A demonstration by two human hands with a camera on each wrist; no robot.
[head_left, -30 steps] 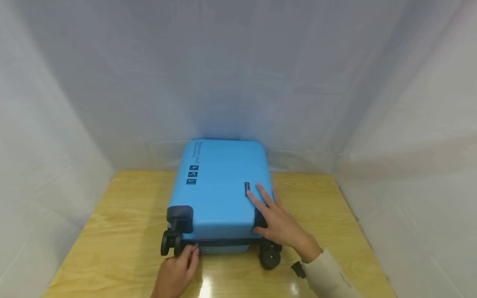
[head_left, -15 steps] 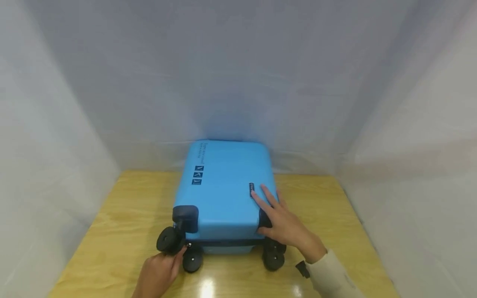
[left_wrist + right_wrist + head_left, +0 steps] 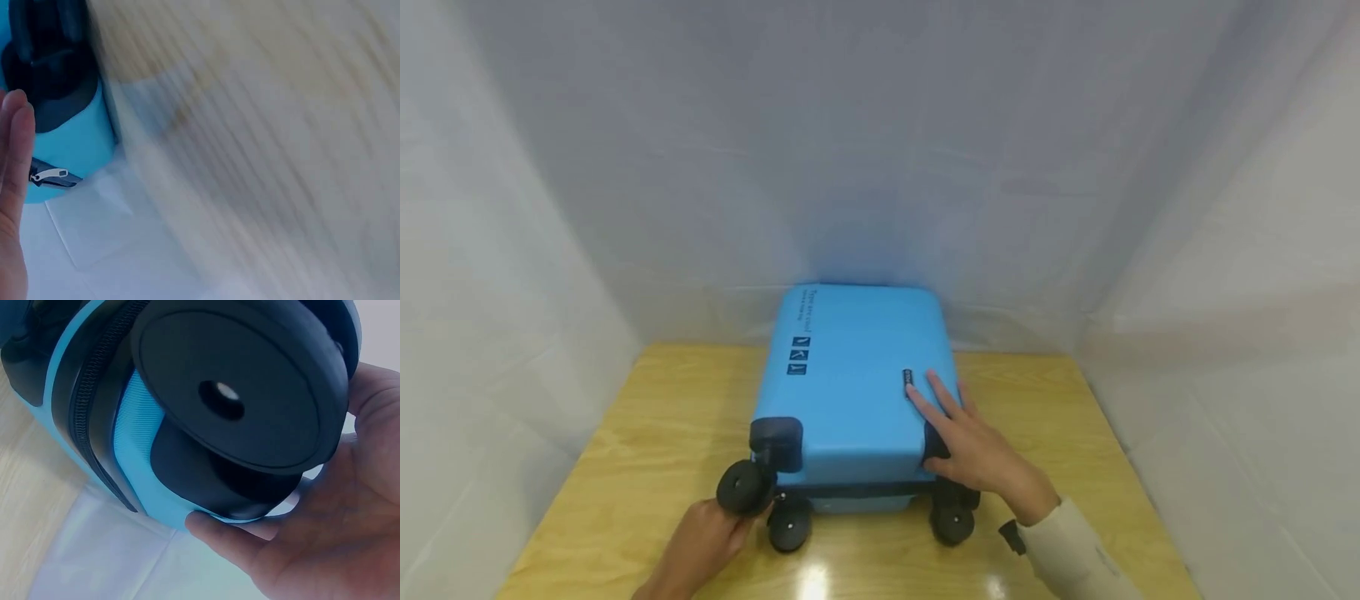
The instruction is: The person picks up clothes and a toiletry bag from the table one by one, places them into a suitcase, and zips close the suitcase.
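your right hand [image 3: 981,454] lies flat, fingers straight, on the suitcase [image 3: 850,383]; left hand [image 3: 700,546] grip unclear near zipper pull [image 3: 49,176]. brace firmly.

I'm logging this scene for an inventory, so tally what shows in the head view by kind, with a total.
Blue hard-shell suitcase: 1
Black caster wheels on the suitcase: 3 visible
Bare hands: 2, the left hand and the right hand
Pale wooden table: 1
Total: 7
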